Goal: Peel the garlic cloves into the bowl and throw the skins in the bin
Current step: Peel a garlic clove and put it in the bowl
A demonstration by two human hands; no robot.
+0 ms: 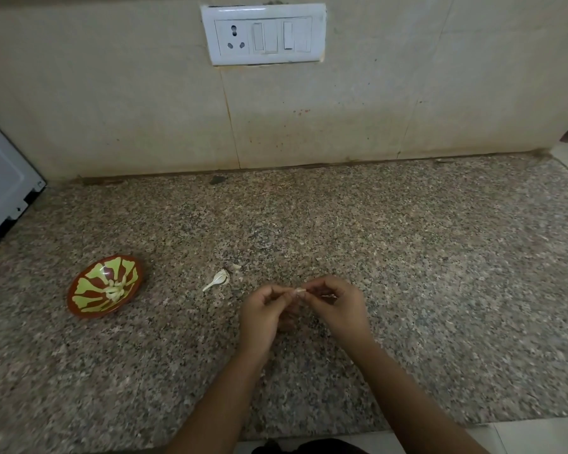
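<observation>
My left hand (265, 312) and right hand (333, 303) pinched one garlic clove (299, 291) between curled fingertips above the granite counter (440, 273); the bowl (105, 287) sat well left.

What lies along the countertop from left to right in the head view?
white appliance → bowl → garlic skins → left hand → garlic clove, pinched by both hands → right hand
</observation>
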